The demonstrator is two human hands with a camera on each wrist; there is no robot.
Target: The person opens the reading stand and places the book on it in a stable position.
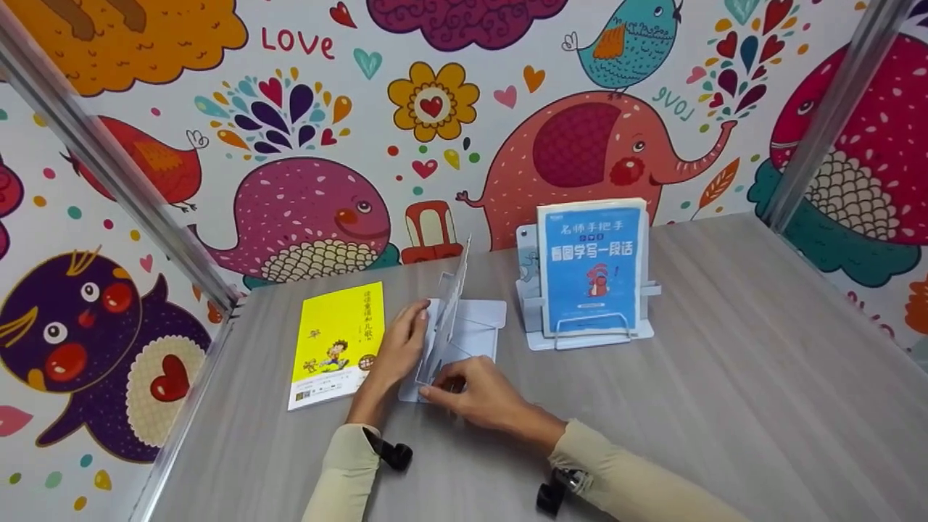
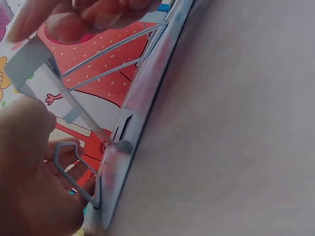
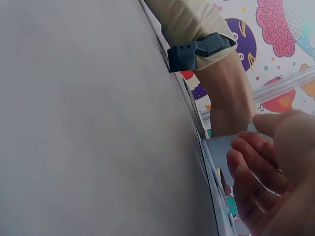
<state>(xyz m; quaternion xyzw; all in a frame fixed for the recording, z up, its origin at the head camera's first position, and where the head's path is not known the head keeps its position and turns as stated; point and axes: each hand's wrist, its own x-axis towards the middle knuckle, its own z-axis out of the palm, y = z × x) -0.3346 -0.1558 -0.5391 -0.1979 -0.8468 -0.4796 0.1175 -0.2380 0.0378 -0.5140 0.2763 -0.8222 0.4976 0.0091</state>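
A pale metal book stand point(image 1: 475, 341) lies on its base plate mid-table, its back panel point(image 1: 448, 312) raised almost upright and seen edge-on. My left hand point(image 1: 400, 344) holds the stand's left side. In the left wrist view, its fingers point(image 2: 74, 179) lie behind a wire loop point(image 2: 74, 184) near the base, its thumb at the panel. At the panel's near lower corner, my right hand point(image 1: 482, 391) pinches the edge. The right wrist view shows curled right fingers point(image 3: 251, 177) beside the panel; the exact contact is partly hidden.
Left of the stand lies a yellow book point(image 1: 337, 333). To the right, a blue book point(image 1: 594, 268) rests upright on a second stand point(image 1: 533, 312) with a wire front holder. Patterned wall panels point(image 1: 435, 167) border the wood-grain table point(image 1: 725, 362) at the back and sides.
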